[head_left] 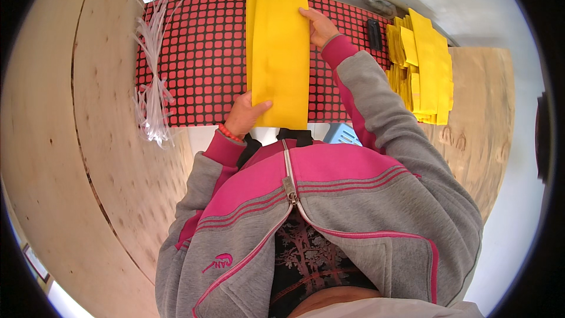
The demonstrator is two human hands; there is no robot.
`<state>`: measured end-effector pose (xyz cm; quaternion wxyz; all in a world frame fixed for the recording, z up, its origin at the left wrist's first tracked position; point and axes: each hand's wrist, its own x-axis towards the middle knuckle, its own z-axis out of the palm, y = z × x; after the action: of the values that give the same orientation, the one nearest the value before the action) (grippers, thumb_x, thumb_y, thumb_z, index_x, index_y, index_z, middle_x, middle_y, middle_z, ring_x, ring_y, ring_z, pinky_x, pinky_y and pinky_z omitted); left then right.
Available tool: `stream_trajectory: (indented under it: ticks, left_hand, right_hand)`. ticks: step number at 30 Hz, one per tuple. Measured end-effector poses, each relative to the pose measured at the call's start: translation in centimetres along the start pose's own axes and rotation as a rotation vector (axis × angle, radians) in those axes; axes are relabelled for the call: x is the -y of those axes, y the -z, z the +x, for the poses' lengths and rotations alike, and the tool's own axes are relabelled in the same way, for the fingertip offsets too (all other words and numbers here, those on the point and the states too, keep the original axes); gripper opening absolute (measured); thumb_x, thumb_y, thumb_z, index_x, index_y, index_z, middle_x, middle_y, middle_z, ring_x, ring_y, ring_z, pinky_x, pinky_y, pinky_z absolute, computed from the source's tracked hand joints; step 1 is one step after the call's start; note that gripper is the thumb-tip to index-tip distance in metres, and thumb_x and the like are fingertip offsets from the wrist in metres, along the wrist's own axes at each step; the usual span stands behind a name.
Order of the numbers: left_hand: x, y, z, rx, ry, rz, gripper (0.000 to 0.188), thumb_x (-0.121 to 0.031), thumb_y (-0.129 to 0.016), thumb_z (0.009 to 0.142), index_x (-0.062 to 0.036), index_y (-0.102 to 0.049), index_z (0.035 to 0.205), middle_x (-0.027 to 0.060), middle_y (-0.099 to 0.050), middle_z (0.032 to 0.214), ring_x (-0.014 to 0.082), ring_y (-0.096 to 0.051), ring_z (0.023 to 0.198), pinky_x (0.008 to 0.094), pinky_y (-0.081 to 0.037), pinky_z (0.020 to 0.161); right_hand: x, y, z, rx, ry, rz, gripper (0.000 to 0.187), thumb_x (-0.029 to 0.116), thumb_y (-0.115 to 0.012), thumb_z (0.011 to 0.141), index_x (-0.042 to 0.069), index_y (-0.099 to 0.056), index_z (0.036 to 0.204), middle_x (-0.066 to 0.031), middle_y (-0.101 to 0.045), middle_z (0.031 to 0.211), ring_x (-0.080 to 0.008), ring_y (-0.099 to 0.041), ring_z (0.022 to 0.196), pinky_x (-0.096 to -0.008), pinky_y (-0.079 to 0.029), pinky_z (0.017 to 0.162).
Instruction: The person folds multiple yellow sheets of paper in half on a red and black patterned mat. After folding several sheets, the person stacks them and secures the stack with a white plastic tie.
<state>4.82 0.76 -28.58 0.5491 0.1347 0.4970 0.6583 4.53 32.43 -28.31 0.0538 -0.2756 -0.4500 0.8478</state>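
A long, folded yellow sheet (279,59), cloth-like or plastic, lies lengthwise away from me over a red-and-black checked table cover. Its near end reaches the table's front edge, and a second layer shows along its left side. My left hand (242,115) grips the near left corner, thumb on top and fingers mostly hidden underneath. At the far right edge, my right hand (319,26) pinches the sheet with the thumb over it; its other fingers are partly out of sight.
Clear plastic strips (154,70) lie bundled at the table's left end. A stack of folded yellow sheets (432,68) stands at the right, beside a small black object (374,34). Wooden boards (477,118) flank both sides. Something blue (343,134) shows below the front edge.
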Motion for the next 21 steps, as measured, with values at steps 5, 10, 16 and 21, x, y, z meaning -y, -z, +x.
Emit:
stream_trajectory:
  ticks: [5,10,16,21]
  left_hand:
    - [0.0,0.2,0.2,-0.017,-0.018,-0.020,0.039,-0.008,-0.059,0.089,0.0041,-0.050,0.125,0.0080,-0.061,0.115,0.0150,-0.059,0.101,0.0284,-0.048,0.087]
    - [0.9,0.8,0.9,-0.041,-0.033,-0.010,0.038,-0.007,-0.058,0.089,0.0042,-0.050,0.125,0.0082,-0.061,0.115,0.0151,-0.059,0.101,0.0285,-0.048,0.087]
    - [2.1,1.3,1.1,-0.065,0.019,-0.093,0.037,-0.008,-0.059,0.089,0.0038,-0.051,0.124,0.0085,-0.062,0.115,0.0157,-0.061,0.100,0.0287,-0.049,0.087]
    - [1.4,1.1,-0.1,-0.108,0.084,-0.074,0.034,-0.014,-0.060,0.091,0.0023,-0.054,0.120,0.0087,-0.064,0.111,0.0143,-0.063,0.094,0.0273,-0.050,0.084]
  right_hand:
    - [0.5,-0.6,1.7,0.017,0.032,-0.004,0.024,0.016,-0.050,0.096,0.000,-0.051,0.114,-0.0102,-0.062,0.108,-0.0209,-0.062,0.096,-0.0356,-0.051,0.086]
    - [-0.4,-0.7,3.2,0.008,-0.016,-0.023,0.023,0.013,-0.050,0.096,-0.001,-0.051,0.114,-0.0110,-0.062,0.109,-0.0213,-0.062,0.097,-0.0358,-0.051,0.087]
    - [-1.4,-0.6,3.3,-0.042,-0.062,-0.046,0.024,0.012,-0.050,0.095,-0.003,-0.051,0.114,-0.0126,-0.062,0.112,-0.0235,-0.062,0.099,-0.0365,-0.051,0.089]
    - [-1.8,-0.7,3.5,-0.125,-0.060,-0.112,0.027,0.014,-0.049,0.096,-0.003,-0.052,0.117,-0.0137,-0.062,0.115,-0.0238,-0.062,0.102,-0.0359,-0.050,0.090]
